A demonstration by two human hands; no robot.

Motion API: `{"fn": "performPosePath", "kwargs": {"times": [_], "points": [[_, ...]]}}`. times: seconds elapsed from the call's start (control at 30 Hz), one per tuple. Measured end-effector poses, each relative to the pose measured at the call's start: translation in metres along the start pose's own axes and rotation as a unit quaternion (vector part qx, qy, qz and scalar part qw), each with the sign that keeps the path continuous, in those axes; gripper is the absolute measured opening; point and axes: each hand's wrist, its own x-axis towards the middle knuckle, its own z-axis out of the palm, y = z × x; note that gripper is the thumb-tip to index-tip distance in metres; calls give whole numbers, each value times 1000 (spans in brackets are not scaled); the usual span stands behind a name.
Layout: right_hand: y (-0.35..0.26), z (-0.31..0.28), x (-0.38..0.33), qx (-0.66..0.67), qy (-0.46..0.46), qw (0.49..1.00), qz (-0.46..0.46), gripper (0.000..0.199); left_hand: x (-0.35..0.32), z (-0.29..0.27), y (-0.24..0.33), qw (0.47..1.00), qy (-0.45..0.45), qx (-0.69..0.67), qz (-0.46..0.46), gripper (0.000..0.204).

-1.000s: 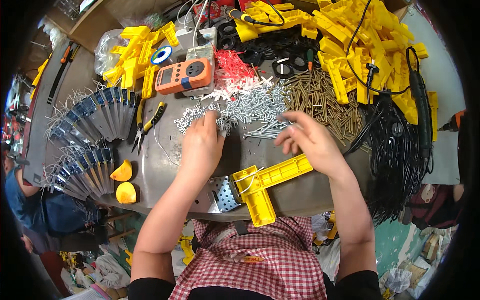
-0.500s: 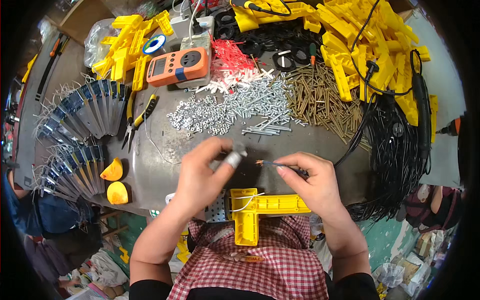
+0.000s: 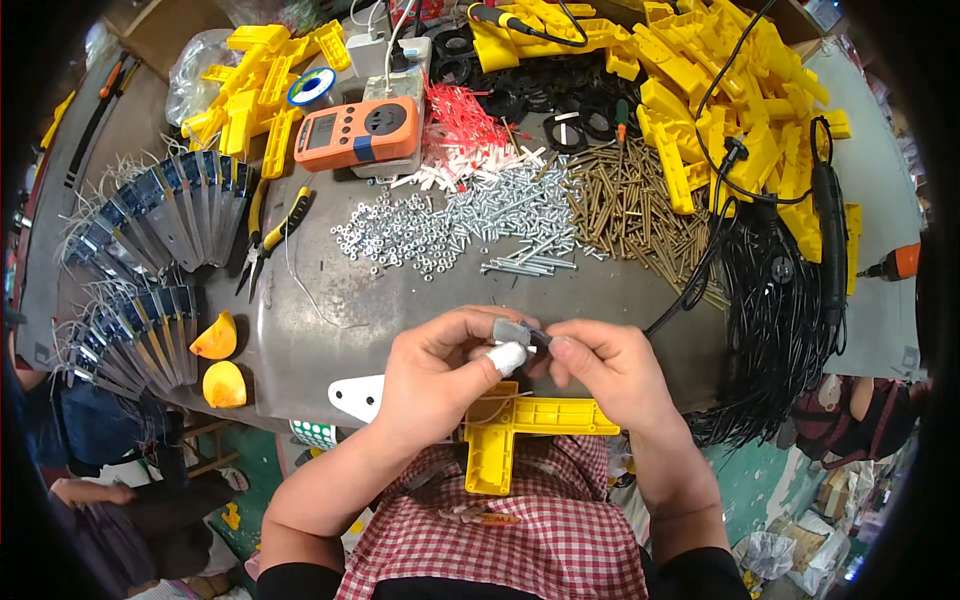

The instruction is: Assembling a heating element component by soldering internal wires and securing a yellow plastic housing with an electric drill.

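My left hand [image 3: 440, 372], with grey wrap on the index finger and white wrap on the thumb, is closed in a pinch at the end of a thin dark cable [image 3: 539, 335]. My right hand [image 3: 612, 375] grips the same cable just beside it, thumb against fingers. The fingertips cover most of the cable end, so its bare copper does not show. Below the hands lies a yellow plastic T-shaped housing half [image 3: 491, 455] with ribs inside, at the table's front edge. Left of it is a white plate with dark holes [image 3: 357, 398].
Hex nuts [image 3: 395, 235], silver screws [image 3: 510, 210] and brass-coloured screws [image 3: 635, 210] lie heaped ahead. An orange meter [image 3: 357, 133] and pliers [image 3: 266, 240] are at left, beside bladed parts [image 3: 170, 215] and fruit halves [image 3: 224, 385]. Black cables [image 3: 780, 320] and yellow housings [image 3: 740, 110] fill the right.
My left hand has moved right and closed on the cable end, meeting my right hand. The frayed copper is now covered. The white plate has come into sight.
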Motion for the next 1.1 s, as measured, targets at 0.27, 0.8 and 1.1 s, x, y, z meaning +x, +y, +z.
{"fn": "performPosePath", "kwargs": {"times": [0.27,0.8,1.1], "points": [[1,9,-6,-114,6,992,-57,17,-3,6,-3,995,31,93,8,11],[5,2,-2,61,101,992,-39,12,-3,7,14,751,-67,536,379,19],[7,-4,-5,-12,25,996,-89,12,-8,4,2,987,-142,39,69,11]]}}
